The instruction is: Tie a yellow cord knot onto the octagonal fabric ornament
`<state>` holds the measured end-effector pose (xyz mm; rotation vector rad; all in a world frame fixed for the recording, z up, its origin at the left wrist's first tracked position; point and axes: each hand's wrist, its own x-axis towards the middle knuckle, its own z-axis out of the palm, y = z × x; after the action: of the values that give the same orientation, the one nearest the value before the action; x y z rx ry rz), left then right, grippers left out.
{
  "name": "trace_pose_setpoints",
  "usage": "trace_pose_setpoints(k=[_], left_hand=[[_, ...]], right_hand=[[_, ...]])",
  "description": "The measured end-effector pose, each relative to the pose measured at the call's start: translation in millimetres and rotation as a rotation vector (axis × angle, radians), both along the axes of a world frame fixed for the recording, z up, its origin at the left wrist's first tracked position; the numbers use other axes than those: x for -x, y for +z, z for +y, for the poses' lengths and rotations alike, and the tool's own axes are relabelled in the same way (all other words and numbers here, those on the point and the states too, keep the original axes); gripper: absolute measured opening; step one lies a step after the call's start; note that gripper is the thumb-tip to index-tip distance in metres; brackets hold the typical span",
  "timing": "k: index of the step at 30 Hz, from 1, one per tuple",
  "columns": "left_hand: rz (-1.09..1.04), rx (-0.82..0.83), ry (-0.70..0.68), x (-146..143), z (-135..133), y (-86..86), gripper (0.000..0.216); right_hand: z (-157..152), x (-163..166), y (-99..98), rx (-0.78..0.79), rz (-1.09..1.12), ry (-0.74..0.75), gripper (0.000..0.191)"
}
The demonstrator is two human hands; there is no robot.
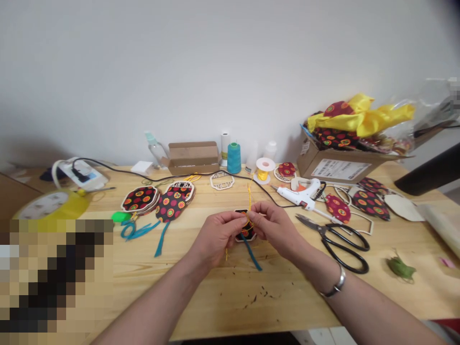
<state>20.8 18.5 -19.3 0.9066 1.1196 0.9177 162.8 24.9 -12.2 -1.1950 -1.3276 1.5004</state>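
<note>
Over the middle of the table my left hand and my right hand meet fingertip to fingertip. Both are closed in a pinch on a thin yellow cord, which runs up from the fingers towards the spool of yellow cord. A short end of cord hangs below my left hand. Under the fingertips is a small dark flower-patterned ornament with a pale rim, partly hidden by the hands. A teal ribbon trails from it towards me.
Black-handled scissors and a white glue gun lie at right, below a cardboard box of fabric. Finished-looking patterned ornaments are stacked at left. A black cable crosses the back, near a teal thread cone.
</note>
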Motion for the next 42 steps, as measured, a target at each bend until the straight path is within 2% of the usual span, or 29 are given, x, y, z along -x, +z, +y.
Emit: trace_pose_setpoints(k=[11,16,24,37,42], left_hand=[[-0.016,0.003,-0.039,0,0,3.5,0.021],[-0.013,-0.004,-0.002,-1,-1,6.8,0.013],[0.033,-0.033,-0.002,1,0,2.7,0.019],[0.046,-0.058,-0.031,1,-1,4.7,0.021],[0.108,-0.061,0.002,3,0,6.4,0.021]], right_hand=[[3,-3,1.4,-0.039,-0.075,-0.069,0.021],[3,-3,4.3,-0.027,-0.061,-0.063,0.020],[5,-7,8.5,-0.001,0.024,0.066,0.025],[9,-9,-1.2,-0.116,-0.135,0.062,0.015],[11,-10,-0.1,-0.189,-0.262,-0.008,0.016]])
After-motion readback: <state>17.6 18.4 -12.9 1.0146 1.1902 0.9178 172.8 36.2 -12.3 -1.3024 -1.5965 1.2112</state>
